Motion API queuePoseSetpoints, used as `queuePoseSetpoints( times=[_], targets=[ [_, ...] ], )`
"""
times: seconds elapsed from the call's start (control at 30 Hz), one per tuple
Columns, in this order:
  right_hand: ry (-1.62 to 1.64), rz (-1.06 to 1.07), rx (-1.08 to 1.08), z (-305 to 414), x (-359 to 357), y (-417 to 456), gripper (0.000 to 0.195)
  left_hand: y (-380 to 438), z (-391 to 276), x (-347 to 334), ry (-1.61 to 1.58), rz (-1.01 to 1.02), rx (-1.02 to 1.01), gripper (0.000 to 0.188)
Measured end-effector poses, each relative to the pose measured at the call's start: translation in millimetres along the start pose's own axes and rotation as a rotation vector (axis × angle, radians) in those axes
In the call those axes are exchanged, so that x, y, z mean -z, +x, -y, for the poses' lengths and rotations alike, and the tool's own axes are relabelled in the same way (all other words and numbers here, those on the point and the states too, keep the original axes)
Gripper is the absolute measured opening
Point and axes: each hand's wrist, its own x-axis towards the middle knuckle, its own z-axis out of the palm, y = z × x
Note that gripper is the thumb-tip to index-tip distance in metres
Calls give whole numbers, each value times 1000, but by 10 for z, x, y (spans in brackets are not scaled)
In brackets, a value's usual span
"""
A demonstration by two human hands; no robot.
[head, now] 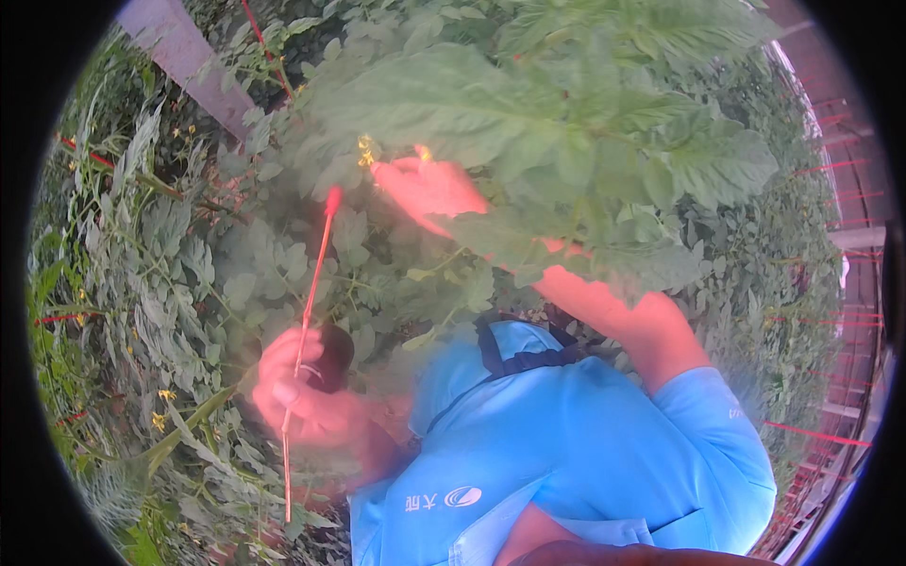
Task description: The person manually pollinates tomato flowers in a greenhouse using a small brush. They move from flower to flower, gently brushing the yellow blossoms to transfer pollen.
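My left hand (pixel 304 396) holds a thin stick (pixel 309 304) with a bright red swab-like tip (pixel 333 200), pointing up and forward. Behind those fingers is a dark rounded object (pixel 337 359), perhaps a small container; how it is held is unclear. My right hand (pixel 432 187) reaches forward among tomato plants, its fingers bent. Small yellow flowers (pixel 366 151) are right by its fingertips, and another yellow bloom (pixel 424 152) shows at its upper edge. Whether the fingers pinch a stem cannot be made out. Large blurred tomato leaves (pixel 495 106) partly cover this hand and forearm.
Tomato foliage (pixel 177 240) surrounds both arms, with more yellow flowers (pixel 161 410) at the left. A pale post or beam (pixel 187 67) slants in at upper left. Red strings (pixel 265 42) run through the plants. Structural bars (pixel 860 238) line the right side.
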Motion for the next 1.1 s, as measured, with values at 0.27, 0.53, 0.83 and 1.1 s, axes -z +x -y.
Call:
queuePoseSetpoints(
  times=[0.27,0.53,0.83,1.1],
  targets=[
    [216,162,640,-182,137,-616,53,-227,-311,642,24,111,-138,37],
    [70,580,479,-595,1172,-1170,37,-873,-828,426,-360,372,-188,32],
    [164,385,154,-1466,2599,-1633,37,-1140,-1157,-1230,-704,677,-148,35],
    [218,-71,370,-1550,3512,-1785,27,-1290,-1331,-2189,-782,892,-87,36]
  ],
)
